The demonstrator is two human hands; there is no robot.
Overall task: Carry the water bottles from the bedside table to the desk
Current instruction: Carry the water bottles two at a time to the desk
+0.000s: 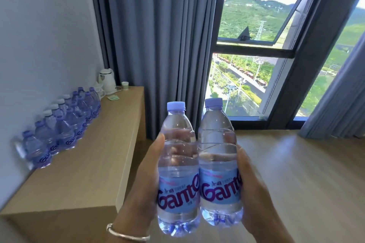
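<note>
So this looks like the carry leg of the job: two clear plastic water bottles with pale purple caps and blue labels are held upright in mid-air, side by side and touching. The left-hand bottle point(177, 165) is gripped by the left hand point(142, 187), fingers wrapped round behind it, and the right-hand bottle point(219, 162) is gripped the same way by the right hand point(256, 191), so both are pressed together between the palms. The long light wooden desk point(83, 163) is just to the left, already lined along the wall with a row of matching purple-capped bottles point(65, 124). Probably what's needed next is a swing left and a set-down on the bare wood beside that row, kept upright so nothing already standing gets knocked over
</note>
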